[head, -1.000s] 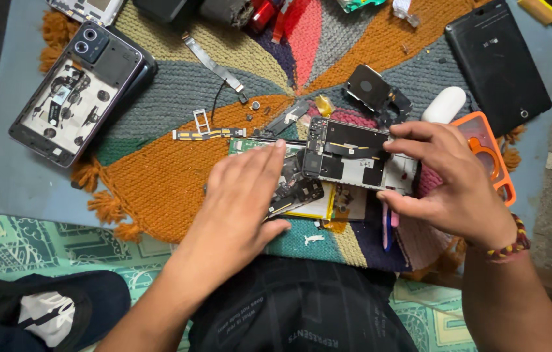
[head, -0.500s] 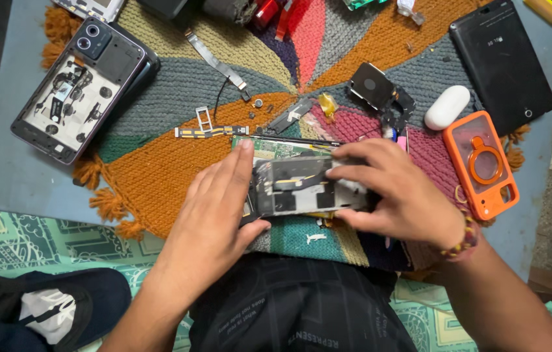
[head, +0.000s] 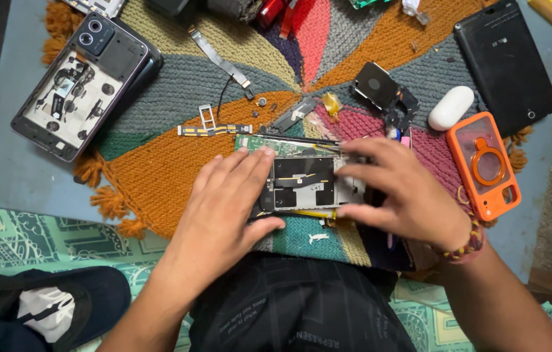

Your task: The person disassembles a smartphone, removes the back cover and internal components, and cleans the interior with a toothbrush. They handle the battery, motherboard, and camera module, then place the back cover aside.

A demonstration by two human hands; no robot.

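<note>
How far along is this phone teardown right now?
Done: small metal parts and a flex cable lie loose on the knitted multicoloured mat. In hand: left hand and right hand grip the opened phone body. Left: its board remains exposed.

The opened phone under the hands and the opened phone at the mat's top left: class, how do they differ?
The held phone lies crosswise, gripped by the left hand and right hand; the purple-framed phone lies slanted, untouched. The held one shows dark shielding; the other shows pale insides. Both lie open, innards exposed.

Grey-blue low table (head: pixel 2 176) — green patterned floor mat (head: pixel 22 228) beneath.
</note>
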